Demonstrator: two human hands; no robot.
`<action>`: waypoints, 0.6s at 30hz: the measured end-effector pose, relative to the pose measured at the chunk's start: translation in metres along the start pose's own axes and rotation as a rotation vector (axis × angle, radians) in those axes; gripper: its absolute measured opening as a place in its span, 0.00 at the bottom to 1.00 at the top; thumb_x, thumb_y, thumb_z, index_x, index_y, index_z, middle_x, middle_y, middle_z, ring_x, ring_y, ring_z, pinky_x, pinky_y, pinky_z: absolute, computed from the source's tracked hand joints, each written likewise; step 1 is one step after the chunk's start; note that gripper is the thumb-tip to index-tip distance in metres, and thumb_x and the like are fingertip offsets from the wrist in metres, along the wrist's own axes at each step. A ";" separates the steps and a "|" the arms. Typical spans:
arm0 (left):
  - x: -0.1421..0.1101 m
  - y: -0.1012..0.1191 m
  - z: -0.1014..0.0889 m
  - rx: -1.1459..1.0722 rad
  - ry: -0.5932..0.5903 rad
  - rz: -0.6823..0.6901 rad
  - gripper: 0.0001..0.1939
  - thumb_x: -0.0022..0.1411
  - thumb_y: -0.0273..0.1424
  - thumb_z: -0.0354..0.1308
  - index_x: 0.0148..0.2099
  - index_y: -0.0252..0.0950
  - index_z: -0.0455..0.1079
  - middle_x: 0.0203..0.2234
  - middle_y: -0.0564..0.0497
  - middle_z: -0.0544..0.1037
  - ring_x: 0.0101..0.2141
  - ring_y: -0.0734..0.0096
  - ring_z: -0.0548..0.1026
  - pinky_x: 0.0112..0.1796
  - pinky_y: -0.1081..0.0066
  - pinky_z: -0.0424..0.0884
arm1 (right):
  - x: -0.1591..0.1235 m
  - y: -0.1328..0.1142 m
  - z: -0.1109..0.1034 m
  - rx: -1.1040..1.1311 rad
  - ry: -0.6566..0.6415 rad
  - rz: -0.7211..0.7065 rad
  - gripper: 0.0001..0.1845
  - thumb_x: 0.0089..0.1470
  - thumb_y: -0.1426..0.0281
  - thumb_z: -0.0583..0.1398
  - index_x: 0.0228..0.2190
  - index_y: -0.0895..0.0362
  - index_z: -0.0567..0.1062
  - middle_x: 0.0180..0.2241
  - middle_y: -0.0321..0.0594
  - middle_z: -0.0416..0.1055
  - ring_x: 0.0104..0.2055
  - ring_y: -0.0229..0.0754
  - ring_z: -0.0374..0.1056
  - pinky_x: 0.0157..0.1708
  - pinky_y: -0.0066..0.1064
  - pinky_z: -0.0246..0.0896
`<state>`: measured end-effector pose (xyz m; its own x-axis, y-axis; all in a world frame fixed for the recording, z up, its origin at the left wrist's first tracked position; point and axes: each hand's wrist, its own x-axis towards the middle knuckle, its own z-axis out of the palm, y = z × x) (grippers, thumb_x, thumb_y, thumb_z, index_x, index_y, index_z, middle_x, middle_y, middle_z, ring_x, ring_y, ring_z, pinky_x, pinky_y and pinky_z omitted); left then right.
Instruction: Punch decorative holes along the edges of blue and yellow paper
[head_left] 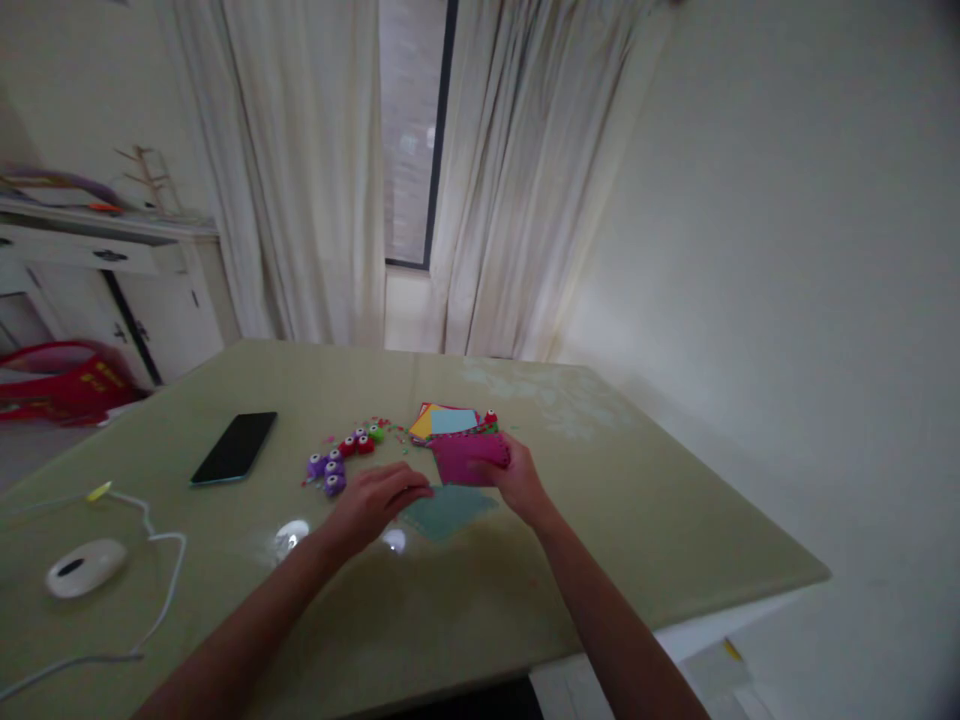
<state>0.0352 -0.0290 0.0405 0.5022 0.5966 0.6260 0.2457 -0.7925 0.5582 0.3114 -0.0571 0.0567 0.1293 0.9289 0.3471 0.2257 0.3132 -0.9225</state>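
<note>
Magenta sheet [457,456] pinched between thumb and fingers of the right hand [521,478]. Pale teal sheet [448,514] at its 6 o'clock, apparently met by curled fingers of the left hand [379,497]; firmness of grip cannot be told. Stacked sheets [454,421] noted at 12 o'clock. Edges best held lightly, kept uncreased.

On my feed, the right hand [519,474] pinches a magenta sheet [459,458], the left hand [379,492] meeting a teal sheet [448,512]; beyond, coloured sheets [452,421] lie at twelve o'clock, googly-eyed figures [334,469] at ten.
</note>
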 end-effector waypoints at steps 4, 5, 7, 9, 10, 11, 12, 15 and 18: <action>0.015 0.018 -0.023 0.180 -0.060 0.090 0.14 0.76 0.44 0.62 0.41 0.44 0.84 0.53 0.46 0.83 0.54 0.54 0.77 0.58 0.55 0.68 | -0.007 0.007 0.035 0.063 -0.235 -0.031 0.16 0.49 0.63 0.74 0.39 0.55 0.82 0.35 0.39 0.80 0.34 0.44 0.72 0.38 0.34 0.72; 0.019 0.020 -0.029 0.220 -0.071 0.093 0.13 0.76 0.42 0.63 0.40 0.43 0.83 0.58 0.46 0.81 0.57 0.51 0.75 0.61 0.51 0.65 | -0.007 0.008 0.040 0.074 -0.268 -0.036 0.14 0.49 0.65 0.73 0.38 0.55 0.82 0.35 0.38 0.80 0.34 0.45 0.71 0.39 0.35 0.71; 0.026 0.022 -0.039 0.290 -0.104 0.088 0.08 0.74 0.38 0.65 0.41 0.43 0.83 0.62 0.45 0.78 0.61 0.45 0.71 0.63 0.45 0.61 | -0.006 0.011 0.047 0.088 -0.284 -0.040 0.12 0.47 0.68 0.72 0.36 0.55 0.82 0.34 0.38 0.80 0.34 0.44 0.70 0.39 0.35 0.70; 0.031 0.024 -0.044 0.355 -0.224 0.081 0.05 0.73 0.34 0.66 0.42 0.42 0.82 0.57 0.46 0.82 0.57 0.48 0.75 0.59 0.49 0.65 | -0.007 0.015 0.051 0.098 -0.281 -0.034 0.11 0.43 0.70 0.72 0.33 0.55 0.80 0.31 0.36 0.78 0.32 0.43 0.68 0.37 0.33 0.69; 0.034 0.025 -0.046 0.373 -0.286 0.079 0.05 0.73 0.32 0.65 0.41 0.42 0.81 0.51 0.47 0.84 0.52 0.52 0.78 0.55 0.54 0.68 | -0.008 0.018 0.053 0.104 -0.282 -0.031 0.11 0.42 0.70 0.72 0.32 0.55 0.80 0.30 0.35 0.77 0.31 0.43 0.67 0.36 0.33 0.68; 0.037 0.027 -0.046 0.383 -0.339 0.076 0.05 0.73 0.31 0.65 0.41 0.42 0.81 0.44 0.49 0.85 0.46 0.56 0.80 0.50 0.59 0.71 | -0.009 0.021 0.055 0.116 -0.281 -0.025 0.11 0.42 0.70 0.72 0.31 0.55 0.80 0.29 0.35 0.76 0.31 0.43 0.67 0.35 0.33 0.68; 0.039 0.029 -0.045 0.384 -0.373 0.073 0.06 0.73 0.30 0.64 0.40 0.42 0.80 0.39 0.51 0.85 0.41 0.59 0.80 0.46 0.62 0.71 | -0.012 0.023 0.056 0.137 -0.283 -0.015 0.11 0.42 0.69 0.71 0.32 0.55 0.80 0.29 0.35 0.76 0.31 0.43 0.68 0.36 0.34 0.69; 0.045 0.034 -0.040 0.369 -0.397 0.052 0.07 0.73 0.28 0.62 0.41 0.42 0.80 0.34 0.52 0.84 0.36 0.61 0.80 0.41 0.66 0.70 | -0.020 0.031 0.060 0.227 -0.323 0.032 0.12 0.45 0.66 0.72 0.35 0.55 0.82 0.34 0.38 0.79 0.35 0.46 0.71 0.41 0.37 0.72; 0.047 0.035 -0.034 0.329 -0.375 0.010 0.09 0.73 0.29 0.60 0.41 0.43 0.81 0.34 0.52 0.84 0.37 0.60 0.81 0.42 0.65 0.71 | -0.025 0.038 0.059 0.264 -0.277 0.065 0.14 0.56 0.58 0.69 0.41 0.53 0.83 0.38 0.41 0.80 0.41 0.50 0.74 0.43 0.40 0.74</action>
<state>0.0396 -0.0239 0.1077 0.7550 0.5496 0.3576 0.4573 -0.8322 0.3135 0.2598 -0.0571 0.0028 -0.1385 0.9553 0.2612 -0.0358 0.2588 -0.9653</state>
